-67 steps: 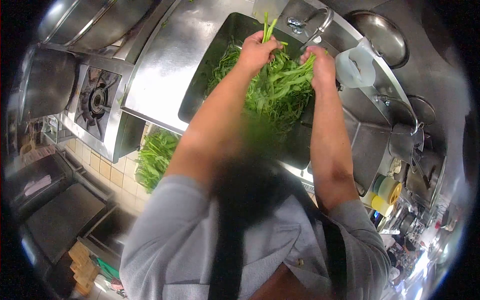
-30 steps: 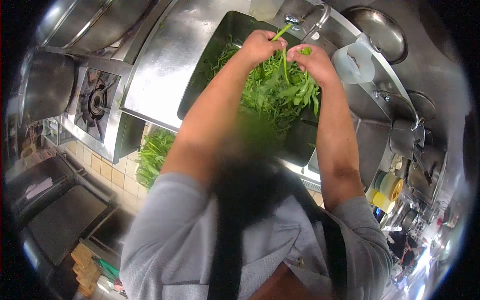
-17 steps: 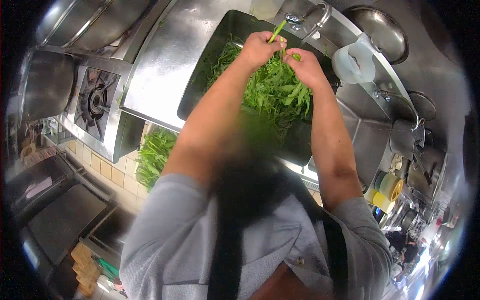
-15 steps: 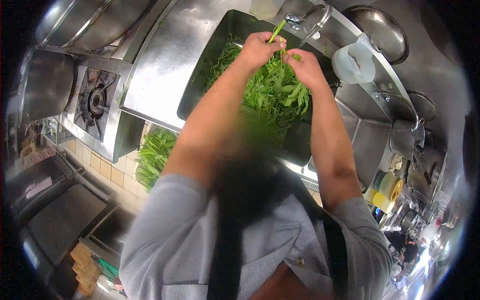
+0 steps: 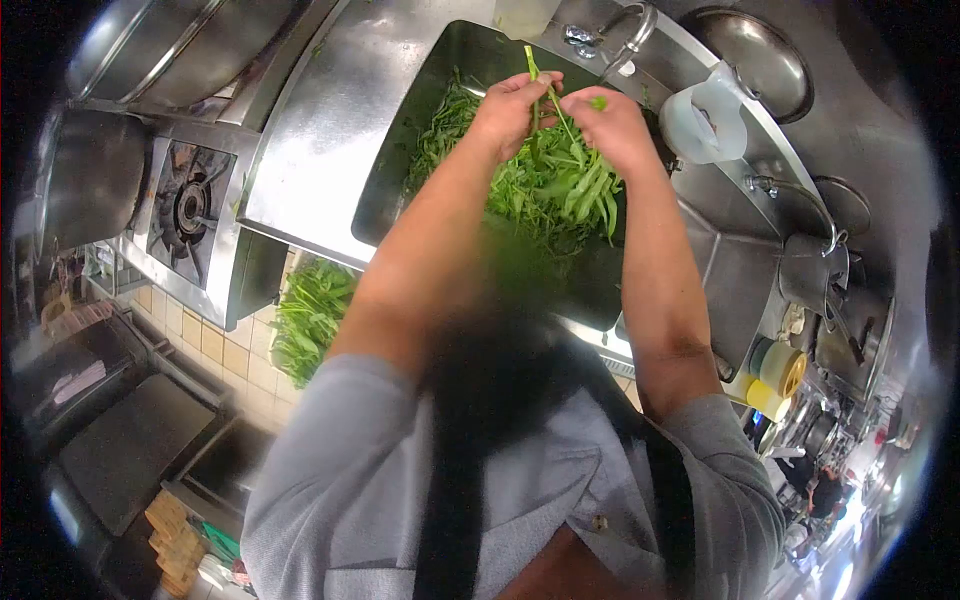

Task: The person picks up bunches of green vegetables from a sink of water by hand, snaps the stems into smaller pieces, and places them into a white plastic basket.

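Note:
Over a deep metal sink (image 5: 395,190), my left hand (image 5: 508,112) is closed on a green stem (image 5: 532,66) whose cut end points up. Close to its right, my right hand (image 5: 612,130) has its fingers pinched at the stem's leafy side, with a small green piece showing by the fingertips. Below both hands, a heap of leafy greens (image 5: 560,190) fills much of the sink, the leaves narrow and bright green on the right and darker on the left.
A faucet (image 5: 635,42) and a translucent plastic pitcher (image 5: 705,125) are at the sink's back right. More greens (image 5: 312,315) lie low beside the counter (image 5: 325,120). A gas burner (image 5: 192,205) stands left. Yellow-capped containers (image 5: 780,370) are at the right.
My left hand has lowered slightly and the stem now leans the other way. My right hand has turned and shifted slightly right, with a green piece now at its fingers.

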The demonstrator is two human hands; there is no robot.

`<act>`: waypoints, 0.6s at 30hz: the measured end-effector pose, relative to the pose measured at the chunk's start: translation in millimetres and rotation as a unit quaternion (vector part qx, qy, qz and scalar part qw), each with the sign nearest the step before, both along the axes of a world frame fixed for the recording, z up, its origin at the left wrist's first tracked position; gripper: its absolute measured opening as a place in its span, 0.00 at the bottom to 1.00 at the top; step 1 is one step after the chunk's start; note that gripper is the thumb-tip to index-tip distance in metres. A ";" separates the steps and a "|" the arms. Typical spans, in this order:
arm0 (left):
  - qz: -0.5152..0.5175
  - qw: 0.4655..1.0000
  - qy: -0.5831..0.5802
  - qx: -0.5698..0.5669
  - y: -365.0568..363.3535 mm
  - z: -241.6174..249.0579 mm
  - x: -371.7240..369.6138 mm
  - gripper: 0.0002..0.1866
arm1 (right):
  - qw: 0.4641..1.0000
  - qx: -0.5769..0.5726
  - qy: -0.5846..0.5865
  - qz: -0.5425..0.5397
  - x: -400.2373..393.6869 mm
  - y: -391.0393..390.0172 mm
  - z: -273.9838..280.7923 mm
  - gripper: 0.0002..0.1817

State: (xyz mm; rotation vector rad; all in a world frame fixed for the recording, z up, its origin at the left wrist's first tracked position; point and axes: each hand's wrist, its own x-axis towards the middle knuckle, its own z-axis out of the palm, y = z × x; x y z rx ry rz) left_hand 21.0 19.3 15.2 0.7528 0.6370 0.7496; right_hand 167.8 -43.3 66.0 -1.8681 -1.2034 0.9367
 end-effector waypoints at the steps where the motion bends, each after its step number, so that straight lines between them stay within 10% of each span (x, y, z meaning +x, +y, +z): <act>1: -0.001 1.000 0.000 0.000 -0.5 1.7 2.4 0.16 | 0.995 -0.021 -0.088 0.045 -2.7 0.2 0.3 0.16; 15: 0.044 0.991 -0.127 -0.003 9.9 8.1 36.3 0.18 | 0.971 0.101 -0.215 -0.039 13.5 8.5 -40.5 0.15; 18: 0.038 0.996 -0.079 -0.005 5.4 11.1 40.9 0.16 | 0.958 0.109 0.162 -0.210 21.8 10.9 -31.7 0.10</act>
